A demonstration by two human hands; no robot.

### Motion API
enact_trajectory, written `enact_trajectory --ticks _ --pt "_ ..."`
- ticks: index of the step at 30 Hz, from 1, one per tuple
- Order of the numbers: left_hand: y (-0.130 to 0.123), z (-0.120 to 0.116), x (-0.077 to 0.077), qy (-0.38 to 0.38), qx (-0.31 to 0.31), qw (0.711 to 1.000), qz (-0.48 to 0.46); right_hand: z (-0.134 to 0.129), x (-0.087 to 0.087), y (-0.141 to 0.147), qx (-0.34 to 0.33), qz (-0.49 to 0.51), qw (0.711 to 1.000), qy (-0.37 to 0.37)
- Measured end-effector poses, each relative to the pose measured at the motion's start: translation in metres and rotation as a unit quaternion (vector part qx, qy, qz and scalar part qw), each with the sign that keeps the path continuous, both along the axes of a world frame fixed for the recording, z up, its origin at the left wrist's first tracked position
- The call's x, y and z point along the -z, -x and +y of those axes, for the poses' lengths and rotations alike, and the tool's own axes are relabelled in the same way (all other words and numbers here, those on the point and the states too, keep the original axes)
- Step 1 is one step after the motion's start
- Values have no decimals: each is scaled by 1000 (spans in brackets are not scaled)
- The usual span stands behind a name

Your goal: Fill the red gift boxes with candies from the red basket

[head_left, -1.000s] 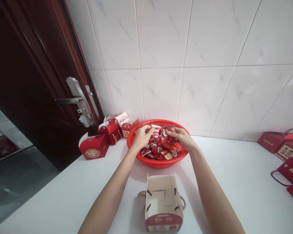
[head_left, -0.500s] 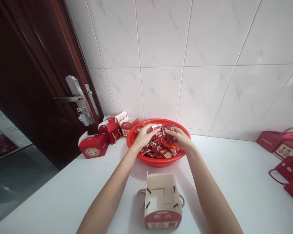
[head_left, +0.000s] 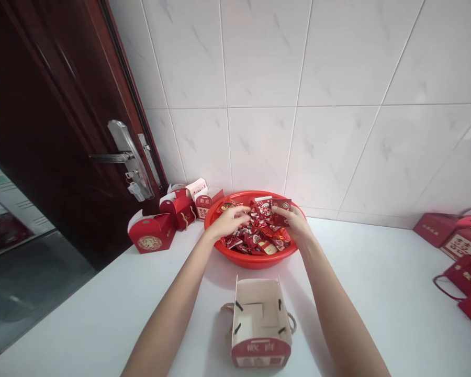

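Note:
A red plastic basket (head_left: 255, 262) stands near the wall, filled with red-wrapped packets (head_left: 255, 238). Over its right side my right hand (head_left: 296, 222) pinches a dark red packet (head_left: 281, 209); a red and white packet (head_left: 264, 208) is just left of it, and whether the fingers hold that one too is unclear. My left hand (head_left: 230, 221) hovers above the basket's left part, fingers apart and nothing visible in them. In front of the basket, between my forearms, sits an open box (head_left: 261, 348) with rope handles and a pale interior holding nothing.
Several red and white boxes (head_left: 153, 233) are grouped at the table's back left. More red boxes and bags (head_left: 469, 241) lie at the right edge. A dark wooden door (head_left: 74, 104) with a metal handle is on the left; a tiled wall (head_left: 329, 63) rises behind the table.
My left hand has let go of the red and white packet and moved slightly left, fingers spreading. The packets at my right hand have shifted a little right.

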State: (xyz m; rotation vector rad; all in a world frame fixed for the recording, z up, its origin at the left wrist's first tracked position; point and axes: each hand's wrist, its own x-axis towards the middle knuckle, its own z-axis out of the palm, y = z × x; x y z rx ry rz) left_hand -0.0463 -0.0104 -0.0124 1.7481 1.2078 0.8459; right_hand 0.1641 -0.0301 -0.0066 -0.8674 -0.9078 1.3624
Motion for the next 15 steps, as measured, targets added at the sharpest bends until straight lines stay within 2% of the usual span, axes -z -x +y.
enact_trajectory --ticks 2,5,7,10,15 --pt "3 5 2 -21 41 987 152 2 1 0 26 20 999 19" --pt "1 17 1 -51 122 935 330 5 2 0 54 52 997 27" --pt "-5 26 -2 -57 151 917 366 6 2 -1 85 83 992 35" --pt "-21 41 -8 -70 175 904 384 8 0 -2 128 127 982 48" --pt "-63 60 -8 -113 192 889 399 11 -1 -6 175 183 966 52"
